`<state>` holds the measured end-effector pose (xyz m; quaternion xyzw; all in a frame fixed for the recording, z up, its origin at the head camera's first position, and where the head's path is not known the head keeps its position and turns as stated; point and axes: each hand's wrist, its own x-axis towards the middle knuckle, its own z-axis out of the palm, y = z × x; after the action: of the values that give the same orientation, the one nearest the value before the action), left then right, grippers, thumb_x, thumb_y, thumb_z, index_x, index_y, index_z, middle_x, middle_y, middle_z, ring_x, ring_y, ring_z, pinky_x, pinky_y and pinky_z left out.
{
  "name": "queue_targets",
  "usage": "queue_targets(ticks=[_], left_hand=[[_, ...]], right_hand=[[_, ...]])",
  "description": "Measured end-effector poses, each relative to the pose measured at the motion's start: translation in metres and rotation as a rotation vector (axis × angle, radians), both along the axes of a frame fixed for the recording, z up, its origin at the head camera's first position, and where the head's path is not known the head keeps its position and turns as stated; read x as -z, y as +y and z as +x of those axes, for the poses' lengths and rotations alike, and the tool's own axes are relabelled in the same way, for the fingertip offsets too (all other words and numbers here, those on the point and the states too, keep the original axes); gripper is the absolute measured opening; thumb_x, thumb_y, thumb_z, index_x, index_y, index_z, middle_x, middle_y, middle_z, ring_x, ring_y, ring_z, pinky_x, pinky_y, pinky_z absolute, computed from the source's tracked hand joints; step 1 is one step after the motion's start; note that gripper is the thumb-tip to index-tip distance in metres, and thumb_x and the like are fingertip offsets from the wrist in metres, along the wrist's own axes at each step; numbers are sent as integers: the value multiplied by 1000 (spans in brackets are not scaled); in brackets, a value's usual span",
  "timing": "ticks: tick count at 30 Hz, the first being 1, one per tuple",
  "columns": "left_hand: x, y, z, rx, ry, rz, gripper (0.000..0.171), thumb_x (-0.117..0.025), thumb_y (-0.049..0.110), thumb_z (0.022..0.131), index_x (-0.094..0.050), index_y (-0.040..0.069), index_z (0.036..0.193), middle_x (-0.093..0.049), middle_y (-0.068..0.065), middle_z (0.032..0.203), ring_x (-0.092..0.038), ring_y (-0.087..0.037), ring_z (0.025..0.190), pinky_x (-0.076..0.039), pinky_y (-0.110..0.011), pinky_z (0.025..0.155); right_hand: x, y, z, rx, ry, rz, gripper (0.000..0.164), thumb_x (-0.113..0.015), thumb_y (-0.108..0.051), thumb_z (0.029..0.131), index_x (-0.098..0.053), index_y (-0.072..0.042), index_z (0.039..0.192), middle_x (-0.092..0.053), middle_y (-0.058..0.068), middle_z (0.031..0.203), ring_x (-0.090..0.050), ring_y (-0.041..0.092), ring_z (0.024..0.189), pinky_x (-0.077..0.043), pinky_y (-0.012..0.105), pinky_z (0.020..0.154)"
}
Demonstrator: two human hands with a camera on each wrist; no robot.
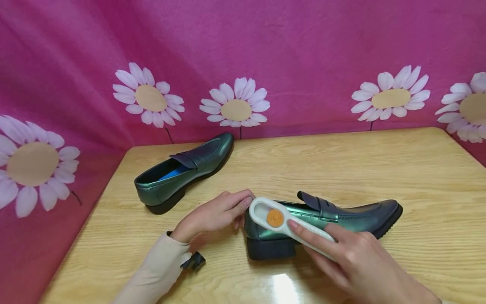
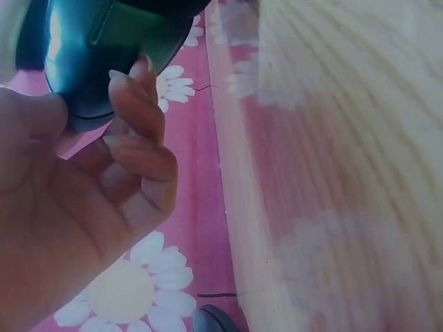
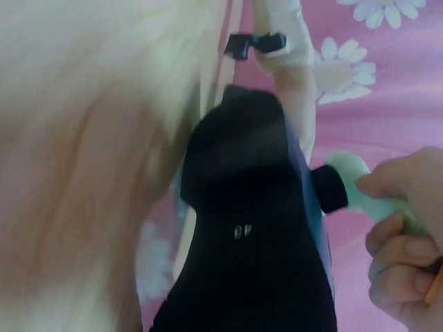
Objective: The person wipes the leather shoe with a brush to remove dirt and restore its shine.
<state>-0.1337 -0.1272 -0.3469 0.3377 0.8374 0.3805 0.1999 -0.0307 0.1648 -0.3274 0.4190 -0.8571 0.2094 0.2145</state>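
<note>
Head view: left hand [image 1: 218,213] has its thumb and fingers pinching the back end of a shiny green shoe [image 1: 322,216], and the right hand [image 1: 357,257] has its fingers clamped on a white brush [image 1: 281,229], index along the handle. Another shoe [image 1: 197,166] sits past the left fingers. Left wrist view: the heel's between thumb and fingertips. Right wrist view: black bristles [image 3: 329,188] just beyond the right fingertips, right up against the shoe's side.

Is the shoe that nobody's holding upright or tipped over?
Upright: the shoe stands with its heel down on the table, its blue insole visible from above.
</note>
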Motion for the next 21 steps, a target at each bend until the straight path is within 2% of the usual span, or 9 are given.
queue_targets(ticks=[3, 5, 6, 10, 12, 13, 15, 18, 21], left_hand=[[1, -1, 0, -2, 8, -8, 21, -35, 27, 106, -54, 17, 108, -59, -8, 70, -55, -17, 61, -45, -27, 64], [1, -1, -1, -4, 18, -11, 21, -34, 27, 106, -54, 18, 108, -59, -9, 71, -53, -16, 61, -43, -27, 62], [1, -1, -1, -4, 17, -8, 22, -34, 27, 106, -54, 18, 108, -59, -8, 71, -52, -15, 60, -44, -27, 62], [2, 0, 0, -4, 2, 0, 22, -34, 27, 106, -53, 18, 109, -59, 0, 71, -54, -14, 61, -46, -27, 63], [2, 0, 0, -3, -13, -1, 22, -33, 27, 106, -53, 18, 110, -60, 1, 71, -56, -17, 61, -47, -28, 64], [2, 0, 0, -4, -16, -5, 22, -32, 27, 107, -53, 18, 110, -60, 0, 72, -56, -19, 62, -47, -28, 64], [2, -1, 1, -5, -20, -13, 22, -32, 27, 107, -52, 19, 110, -61, -4, 72, -58, -22, 63, -47, -28, 64], [1, -1, 1, -9, -30, -14, 22, -32, 27, 107, -52, 19, 110, -62, -9, 74, -58, -25, 65, -46, -28, 64], [1, -1, 2, -9, -41, -12, 22, -32, 27, 107, -51, 19, 110, -63, -11, 74, -59, -26, 66, -47, -28, 65]], right_hand=[[1, -1, 4, -96, -119, 46, 45, -46, -43, 100, -51, -25, 141, -42, -18, 74, -32, -12, 60, -29, 5, 52], [0, -1, 5, -114, -159, 67, 46, -49, -42, 99, -49, -26, 142, -39, -19, 74, -31, -12, 59, -28, 4, 52], [-1, -1, 6, -91, -162, 77, 47, -46, -44, 99, -48, -28, 143, -40, -19, 74, -31, -12, 60, -29, 5, 52], [-3, -1, 5, 63, -64, 57, 51, -30, -52, 99, -50, -30, 141, -46, -13, 76, -33, -9, 59, -33, 10, 49], [-2, -1, 5, 70, -41, 52, 52, -27, -52, 99, -52, -29, 140, -47, -12, 76, -33, -9, 59, -33, 10, 49], [-2, 0, 5, 43, -48, 59, 51, -30, -51, 100, -52, -28, 140, -46, -13, 76, -33, -9, 60, -33, 10, 50], [-2, 1, 6, -38, -128, 87, 50, -37, -50, 99, -48, -28, 142, -42, -16, 75, -31, -11, 60, -31, 7, 51], [-1, 2, 6, -152, -204, 120, 48, -50, -39, 99, -45, -26, 145, -39, -20, 75, -31, -12, 60, -30, 6, 53], [-1, 2, 6, -172, -230, 135, 48, -52, -36, 99, -44, -27, 145, -37, -21, 75, -30, -12, 58, -28, 6, 54]])
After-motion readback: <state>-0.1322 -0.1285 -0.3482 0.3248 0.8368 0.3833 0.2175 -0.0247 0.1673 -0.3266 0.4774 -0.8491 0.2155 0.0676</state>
